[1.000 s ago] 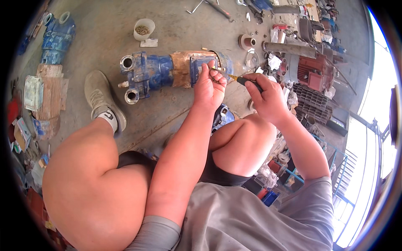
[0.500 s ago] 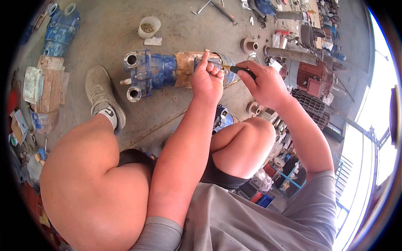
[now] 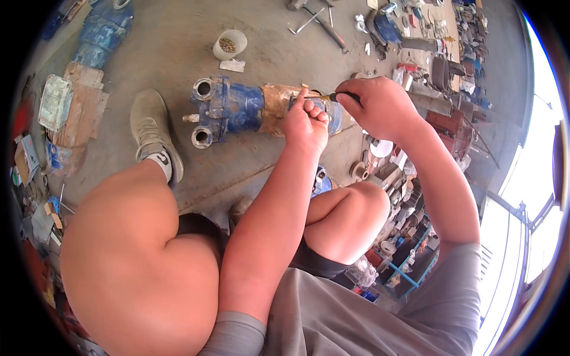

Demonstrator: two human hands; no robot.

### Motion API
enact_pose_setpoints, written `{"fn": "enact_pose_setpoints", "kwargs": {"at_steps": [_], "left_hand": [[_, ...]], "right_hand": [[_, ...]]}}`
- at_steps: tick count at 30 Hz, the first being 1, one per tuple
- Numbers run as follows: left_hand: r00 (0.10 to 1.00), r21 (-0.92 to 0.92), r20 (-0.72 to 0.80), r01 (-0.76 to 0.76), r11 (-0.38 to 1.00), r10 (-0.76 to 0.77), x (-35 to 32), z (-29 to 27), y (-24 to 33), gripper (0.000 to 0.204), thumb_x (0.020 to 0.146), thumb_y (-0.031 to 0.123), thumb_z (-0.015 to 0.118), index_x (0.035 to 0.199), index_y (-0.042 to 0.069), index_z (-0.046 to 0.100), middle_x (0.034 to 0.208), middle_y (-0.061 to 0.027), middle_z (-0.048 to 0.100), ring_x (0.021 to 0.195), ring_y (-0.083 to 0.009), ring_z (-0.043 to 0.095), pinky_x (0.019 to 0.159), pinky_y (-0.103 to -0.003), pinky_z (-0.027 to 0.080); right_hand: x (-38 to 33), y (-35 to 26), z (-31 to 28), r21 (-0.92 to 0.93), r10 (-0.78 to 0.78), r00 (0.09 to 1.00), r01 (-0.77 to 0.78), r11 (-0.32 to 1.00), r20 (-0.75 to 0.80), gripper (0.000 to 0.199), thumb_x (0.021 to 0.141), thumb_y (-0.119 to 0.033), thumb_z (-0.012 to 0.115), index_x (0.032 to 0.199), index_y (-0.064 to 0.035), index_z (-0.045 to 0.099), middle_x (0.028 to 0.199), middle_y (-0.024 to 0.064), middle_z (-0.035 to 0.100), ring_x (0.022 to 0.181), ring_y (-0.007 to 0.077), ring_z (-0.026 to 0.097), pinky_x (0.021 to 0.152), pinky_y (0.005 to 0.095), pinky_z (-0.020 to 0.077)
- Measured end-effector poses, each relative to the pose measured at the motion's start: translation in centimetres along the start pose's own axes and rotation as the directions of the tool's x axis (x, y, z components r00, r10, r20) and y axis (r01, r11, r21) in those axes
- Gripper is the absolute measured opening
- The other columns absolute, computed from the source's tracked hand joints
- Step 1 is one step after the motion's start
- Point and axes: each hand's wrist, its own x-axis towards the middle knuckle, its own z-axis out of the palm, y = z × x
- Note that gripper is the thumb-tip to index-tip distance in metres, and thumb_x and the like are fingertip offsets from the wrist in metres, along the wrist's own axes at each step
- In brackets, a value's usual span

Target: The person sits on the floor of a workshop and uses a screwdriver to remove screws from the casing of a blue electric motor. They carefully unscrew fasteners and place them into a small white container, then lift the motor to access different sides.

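On the floor ahead lies a blue pump-like machine [image 3: 240,108] with two round flanged ports at its left end and a worn brown middle. My left hand [image 3: 306,126] is over its right part, index finger stretched out and the other fingers curled in. At that fingertip is a small tan piece [image 3: 304,86]; whether the finger touches it I cannot tell. Whatever the curled fingers hold is hidden. My right hand [image 3: 380,107] is closed round the black handle of a screwdriver [image 3: 339,96], its shaft directed left toward my left hand. The screwdriver's tip is hidden.
A whitish cup of small metal parts [image 3: 230,45] stands beyond the machine, beside a small pale plate [image 3: 232,65]. A hammer [image 3: 326,29] lies farther off. Another blue machine [image 3: 104,32] is at far left. Parts and a red motor [image 3: 445,130] crowd the right.
The view has shifted, so the machine and cup appear farther right. My right hand has turned over on the screwdriver's handle, its back now facing up. My left hand keeps its pose.
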Motion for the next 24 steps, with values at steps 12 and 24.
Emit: {"fn": "enact_pose_setpoints", "kwargs": {"at_steps": [12,24], "left_hand": [[0.997,-0.05,-0.077,-0.014,0.999,0.01,-0.6,0.9,-0.3,0.023,0.108,0.018,0.053,0.13,0.013,0.058,0.073,0.0053,0.04,0.064,-0.0105,0.037,0.061,-0.029,0.037],[0.982,-0.124,0.182,0.079,0.989,-0.055,-1.3,0.0,-0.8,0.021,0.11,0.024,0.05,0.124,0.013,0.062,0.07,0.0058,0.04,0.063,-0.0098,0.038,0.062,-0.028,0.035]], "right_hand": [[1.2,-0.7,-1.5,-0.307,-0.271,0.957,0.29,0.906,0.103,0.024,0.1,-0.031,0.06,0.12,-0.0202,0.069,0.091,0.0082,0.064,0.086,0.0318,0.068,0.071,0.0449,0.0544],[1.5,-1.2,-0.2,-0.044,0.004,0.995,0.001,0.999,0.104,0.021,0.1,-0.026,0.06,0.108,-0.0082,0.067,0.09,0.0149,0.07,0.087,0.0405,0.067,0.076,0.0514,0.0521]]}}
